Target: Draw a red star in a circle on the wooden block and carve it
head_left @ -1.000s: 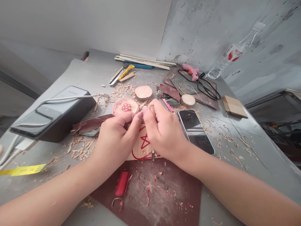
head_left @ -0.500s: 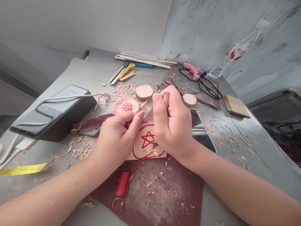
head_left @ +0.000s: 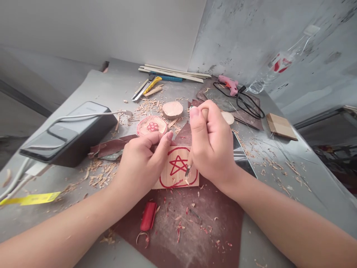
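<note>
A pale wooden board [head_left: 165,179] bears a red star inside a red rounded outline. My left hand [head_left: 145,156] is closed on the board's upper left edge, thumb and fingers pinched together. Wrapped in my right hand [head_left: 212,143] is a carving tool [head_left: 189,163] with a wooden handle. Its metal tip points down at the board's lower right part, beside a small pale chip. Beneath the board lies a dark red sheet [head_left: 206,230] scattered with red and pale shavings. Some of the board's upper left is hidden by my left hand.
A red object with a ring [head_left: 148,216] lies in front. Left stands a dark box with a phone and cable [head_left: 92,130]. Behind are wood slices [head_left: 172,109], a yellow cutter [head_left: 150,85] and a pink glue gun [head_left: 229,83]. A bottle [head_left: 279,63] stands back right.
My right hand has moved slightly right, so more of the board and the tool's shaft shows. The whole view has shifted a little. My left hand keeps its hold.
</note>
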A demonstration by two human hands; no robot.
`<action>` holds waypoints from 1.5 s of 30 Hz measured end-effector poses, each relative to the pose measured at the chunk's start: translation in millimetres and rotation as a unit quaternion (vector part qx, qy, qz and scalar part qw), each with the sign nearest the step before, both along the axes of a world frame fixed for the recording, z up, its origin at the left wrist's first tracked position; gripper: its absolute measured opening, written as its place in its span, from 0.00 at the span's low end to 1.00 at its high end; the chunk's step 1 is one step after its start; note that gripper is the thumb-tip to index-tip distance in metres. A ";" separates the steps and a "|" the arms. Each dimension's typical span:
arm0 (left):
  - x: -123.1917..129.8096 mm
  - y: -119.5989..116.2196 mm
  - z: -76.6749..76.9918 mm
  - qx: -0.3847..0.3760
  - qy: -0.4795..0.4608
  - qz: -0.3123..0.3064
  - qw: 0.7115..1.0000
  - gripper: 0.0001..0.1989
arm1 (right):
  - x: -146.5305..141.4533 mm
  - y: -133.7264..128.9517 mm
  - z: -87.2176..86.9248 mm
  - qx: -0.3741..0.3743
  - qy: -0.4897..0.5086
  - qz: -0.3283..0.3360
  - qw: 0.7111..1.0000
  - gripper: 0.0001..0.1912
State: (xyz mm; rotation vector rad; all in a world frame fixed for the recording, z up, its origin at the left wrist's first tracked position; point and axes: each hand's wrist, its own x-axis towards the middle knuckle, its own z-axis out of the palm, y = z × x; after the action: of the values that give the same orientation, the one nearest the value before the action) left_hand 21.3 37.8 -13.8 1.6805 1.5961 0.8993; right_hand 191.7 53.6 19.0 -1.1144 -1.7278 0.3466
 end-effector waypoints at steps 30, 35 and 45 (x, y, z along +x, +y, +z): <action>4.0 1.8 10.2 -0.105 0.050 0.022 0.993 0.20 | -4.5 1.9 -7.7 -0.143 -0.038 -0.004 0.989 0.17; 5.8 2.0 13.3 -0.110 0.050 0.022 0.992 0.20 | -1.1 1.8 2.3 -0.038 -0.006 -0.006 0.999 0.17; 4.8 1.4 10.3 -0.092 0.043 0.019 0.995 0.19 | -6.4 -1.3 -6.8 -0.047 -0.023 -0.002 0.999 0.17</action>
State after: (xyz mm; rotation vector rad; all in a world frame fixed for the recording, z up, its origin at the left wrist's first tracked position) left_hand 26.1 39.2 -3.5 1.5826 1.7190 0.6823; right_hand 185.3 52.3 12.2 -1.2001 -1.7649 0.4060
